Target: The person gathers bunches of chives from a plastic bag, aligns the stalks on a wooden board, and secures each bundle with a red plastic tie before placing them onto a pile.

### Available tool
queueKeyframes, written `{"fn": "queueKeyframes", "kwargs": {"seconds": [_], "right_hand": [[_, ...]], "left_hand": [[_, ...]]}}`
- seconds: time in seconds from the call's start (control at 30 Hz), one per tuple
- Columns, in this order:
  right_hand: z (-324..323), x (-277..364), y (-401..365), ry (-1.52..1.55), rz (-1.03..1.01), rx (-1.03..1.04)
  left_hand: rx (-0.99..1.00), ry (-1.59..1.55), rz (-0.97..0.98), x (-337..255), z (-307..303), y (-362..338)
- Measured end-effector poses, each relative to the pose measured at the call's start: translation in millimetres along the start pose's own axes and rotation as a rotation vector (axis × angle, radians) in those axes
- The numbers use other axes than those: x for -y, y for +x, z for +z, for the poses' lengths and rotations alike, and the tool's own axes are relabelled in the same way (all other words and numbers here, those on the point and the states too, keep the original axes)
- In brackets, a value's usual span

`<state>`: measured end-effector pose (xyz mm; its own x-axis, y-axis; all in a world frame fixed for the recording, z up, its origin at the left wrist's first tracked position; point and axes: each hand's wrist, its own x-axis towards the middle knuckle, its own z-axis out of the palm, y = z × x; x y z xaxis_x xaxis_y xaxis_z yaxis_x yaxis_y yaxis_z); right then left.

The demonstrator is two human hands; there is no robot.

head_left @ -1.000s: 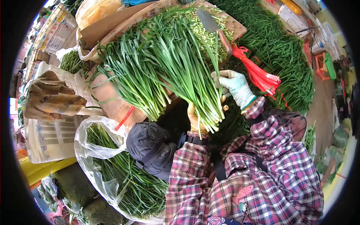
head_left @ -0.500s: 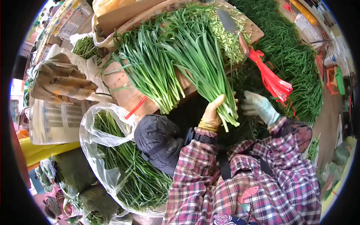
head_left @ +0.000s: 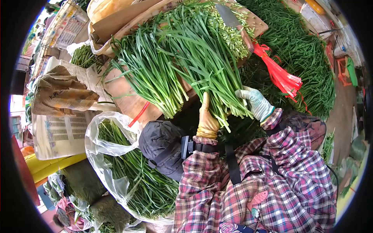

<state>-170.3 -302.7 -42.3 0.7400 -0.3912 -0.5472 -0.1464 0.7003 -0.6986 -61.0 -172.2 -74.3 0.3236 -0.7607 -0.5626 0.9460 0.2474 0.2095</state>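
A loose bunch of garlic chives (head_left: 211, 73) lies over the front edge of a wooden board (head_left: 134, 104), its pale stem ends towards me. My left hand (head_left: 208, 122), in a yellowish glove, grips the left side near the stem ends, thumb on top; its other fingers are hidden beneath. On the other side, my right hand (head_left: 257, 103), in a white and teal glove, closes on the stems with its fingertips. Beside this bunch, a second bunch of garlic chives (head_left: 153, 73) rests on the board.
A knife (head_left: 235, 25) lies on cut stem pieces (head_left: 233, 42) at the board's back right. Red plastic ties (head_left: 278, 75) hang at the right edge. A large chive heap (head_left: 299, 58) spreads at right. At left stand a chive-filled plastic bag (head_left: 112, 178) and a white crate (head_left: 58, 136).
My right hand has moved left from free air onto the stems. My left hand has shifted left, and the bunch's stem ends have spread wider.
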Motion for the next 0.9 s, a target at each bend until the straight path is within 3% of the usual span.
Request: {"fn": "queueKeyframes", "kwargs": {"seconds": [0.1,0.17,0.2,0.23,0.3,0.43,0.5,0.57,0.63,0.67,0.7,0.77,0.8,0.9], "right_hand": [[1,1,2,-0.007,0.049,0.032],[17,0,3,-0.417,-0.121,0.025],[20,-6,7,-0.753,-0.325,-0.082],[20,-4,6,-0.875,-0.176,-0.121],[21,0,8,-0.845,-0.131,-0.116],[-3,7,2,-0.087,-0.036,0.021],[-11,17,-2,-0.057,0.082,0.057],[-12,14,3,-0.217,0.023,0.028],[-15,15,13,-0.391,0.097,0.073],[-15,15,19,-0.367,0.125,0.054],[-15,12,27,-0.368,0.124,0.059],[-19,0,45,-0.617,-0.215,0.08],[-6,10,44,-0.458,-0.144,0.055],[6,10,50,-0.414,-0.264,0.066]], "left_hand": [[0.025,0.048,-0.031,-1,-8,6],[-0.032,0.269,-0.02,-1,-14,5],[-0.006,0.247,-0.01,0,-10,4],[0.022,0.225,0.002,1,-5,6],[-0.021,0.309,0.059,2,-8,10],[0.0,0.242,0.031,-3,-12,7],[-0.016,0.221,0.018,-3,-8,7],[0.026,0.299,0.034,-3,-8,6],[0.119,0.856,0.561,2,-7,7],[-0.051,0.311,-0.036,-8,-7,19],[-0.067,0.328,-0.045,-5,-17,32],[-0.059,0.464,0.067,0,-13,38],[-0.017,0.509,0.105,2,-17,41],[0.09,0.597,0.141,1,-9,36]]}}
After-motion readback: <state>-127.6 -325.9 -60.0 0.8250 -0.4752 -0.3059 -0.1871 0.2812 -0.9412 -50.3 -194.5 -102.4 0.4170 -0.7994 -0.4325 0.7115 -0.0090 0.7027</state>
